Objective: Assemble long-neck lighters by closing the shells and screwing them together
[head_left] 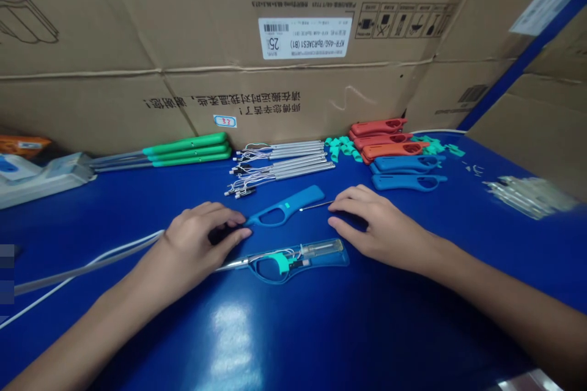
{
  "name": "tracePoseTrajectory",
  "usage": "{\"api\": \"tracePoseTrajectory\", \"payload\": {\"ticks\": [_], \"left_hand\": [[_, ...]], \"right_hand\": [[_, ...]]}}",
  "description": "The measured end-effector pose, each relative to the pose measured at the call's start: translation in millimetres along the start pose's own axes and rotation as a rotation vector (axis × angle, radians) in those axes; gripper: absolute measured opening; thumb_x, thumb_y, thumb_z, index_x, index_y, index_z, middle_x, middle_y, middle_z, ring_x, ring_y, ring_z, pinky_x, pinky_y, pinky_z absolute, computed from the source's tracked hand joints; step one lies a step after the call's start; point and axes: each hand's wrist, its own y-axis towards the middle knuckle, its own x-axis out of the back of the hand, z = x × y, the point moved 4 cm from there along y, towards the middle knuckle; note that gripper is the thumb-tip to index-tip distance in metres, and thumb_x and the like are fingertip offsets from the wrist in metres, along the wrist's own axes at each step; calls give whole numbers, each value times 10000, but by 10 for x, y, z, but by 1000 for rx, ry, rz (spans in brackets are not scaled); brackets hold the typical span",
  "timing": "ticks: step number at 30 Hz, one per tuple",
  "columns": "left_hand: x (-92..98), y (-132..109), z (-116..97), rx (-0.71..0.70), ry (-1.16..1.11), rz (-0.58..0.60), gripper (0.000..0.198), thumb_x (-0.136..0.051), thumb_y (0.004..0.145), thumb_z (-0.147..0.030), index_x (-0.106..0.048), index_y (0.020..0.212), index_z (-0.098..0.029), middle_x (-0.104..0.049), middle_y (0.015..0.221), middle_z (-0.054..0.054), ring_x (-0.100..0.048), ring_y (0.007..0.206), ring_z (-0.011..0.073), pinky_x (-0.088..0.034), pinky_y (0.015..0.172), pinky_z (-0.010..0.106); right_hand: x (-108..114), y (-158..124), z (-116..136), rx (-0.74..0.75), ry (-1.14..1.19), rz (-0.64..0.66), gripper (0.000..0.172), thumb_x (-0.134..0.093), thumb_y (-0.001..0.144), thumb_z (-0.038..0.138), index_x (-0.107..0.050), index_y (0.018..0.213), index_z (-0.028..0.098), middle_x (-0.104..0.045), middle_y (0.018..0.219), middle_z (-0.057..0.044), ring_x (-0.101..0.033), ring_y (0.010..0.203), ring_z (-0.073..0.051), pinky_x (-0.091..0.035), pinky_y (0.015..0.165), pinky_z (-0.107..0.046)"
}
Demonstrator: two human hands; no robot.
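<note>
My left hand [202, 232] pinches the narrow end of a blue lighter handle half [300, 198], which has a small green piece on it. Fingers of my right hand [373, 223] are closed on a thin metal rod [316, 205]; its pale tip points left, beside the blue half. Nearer to me lies another blue lighter half [321, 261], open side up. In it sit a silver tube [235, 264], a green trigger [282, 261], white wires and a clear fuel tank [323, 248]. My left hand partly covers the tube's far end.
Behind are green lighters [192, 149], silver tubes with wires [298, 159], green triggers [342, 148], red handles [380, 134] and blue handles [408, 181]. Clear tanks [527, 197] lie right. A power strip [50, 180] and white cable [114, 250] are left. A cardboard wall [206, 30] stands behind.
</note>
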Motion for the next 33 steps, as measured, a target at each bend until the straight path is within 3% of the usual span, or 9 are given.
{"api": "tracePoseTrajectory", "payload": {"ticks": [8,13,21,26,33], "left_hand": [[0,-7,-44,4,112,31,258,-491,918,-367,-668,836,-199,-726,817,55,-679,743,224,-500,644,352],[43,-26,-44,0,176,-33,307,-438,936,-403,-668,862,-214,-743,800,48,-688,670,218,-507,640,362],[97,-16,-156,15,63,-118,227,-502,925,-342,-635,1047,-203,-713,927,56,-677,815,216,-529,721,352],[130,-16,-191,-7,8,-132,188,-515,924,-291,-663,978,-187,-707,918,44,-666,834,211,-512,736,338],[203,-15,-252,66,-143,-180,143,-544,912,-244,-667,978,-213,-711,917,11,-656,828,180,-513,738,297]], "right_hand": [[-18,-2,-48,-70,-57,-14,248,-528,911,258,-657,1087,139,-637,1083,-121,-564,1046,-261,-499,929,-445],[-29,-10,-75,-119,-82,13,287,-530,907,258,-640,1151,156,-630,1104,-118,-574,1045,-273,-509,925,-469],[-10,-3,-42,-85,-49,-35,282,-527,905,249,-640,1140,141,-632,1092,-121,-582,1030,-261,-503,937,-461],[-11,3,-38,-62,-16,-83,281,-537,895,227,-632,1143,137,-634,1096,-121,-585,1050,-249,-482,976,-451],[38,-25,-41,-95,123,-202,525,-539,900,230,-406,1406,191,-647,1132,-85,-633,960,-199,-554,844,-365]]}}
